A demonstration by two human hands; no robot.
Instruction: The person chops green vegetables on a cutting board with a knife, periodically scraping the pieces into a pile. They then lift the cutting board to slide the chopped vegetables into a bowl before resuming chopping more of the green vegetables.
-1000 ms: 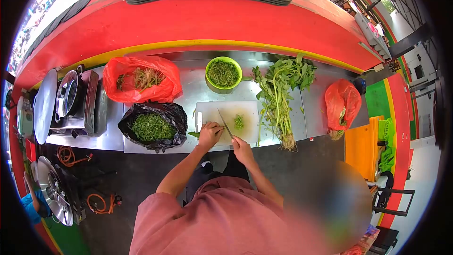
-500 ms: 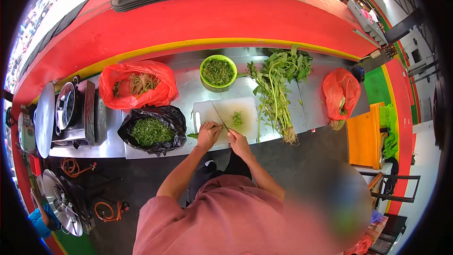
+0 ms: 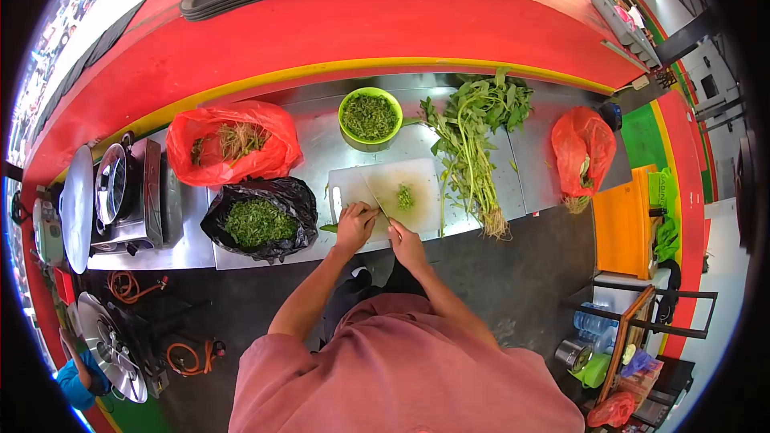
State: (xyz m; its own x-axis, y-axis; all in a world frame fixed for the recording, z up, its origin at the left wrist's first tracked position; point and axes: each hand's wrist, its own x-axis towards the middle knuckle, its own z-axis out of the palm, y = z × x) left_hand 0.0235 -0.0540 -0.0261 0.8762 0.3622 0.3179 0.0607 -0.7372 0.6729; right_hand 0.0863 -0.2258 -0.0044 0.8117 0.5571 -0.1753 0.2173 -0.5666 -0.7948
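Both arms reach forward; left hand curled palm-down, right hand closed (a firm grip).

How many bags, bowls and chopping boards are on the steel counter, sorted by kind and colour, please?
Red plastic bags: 2
Black plastic bag: 1
Round green plastic bowl: 1
White rectangular chopping board: 1
Total: 5

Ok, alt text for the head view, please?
A person cuts greens on a white cutting board, knife in the right hand, left hand beside it. Nearby: a green bowl, a black bag of chopped leaves, a long leafy bundle.
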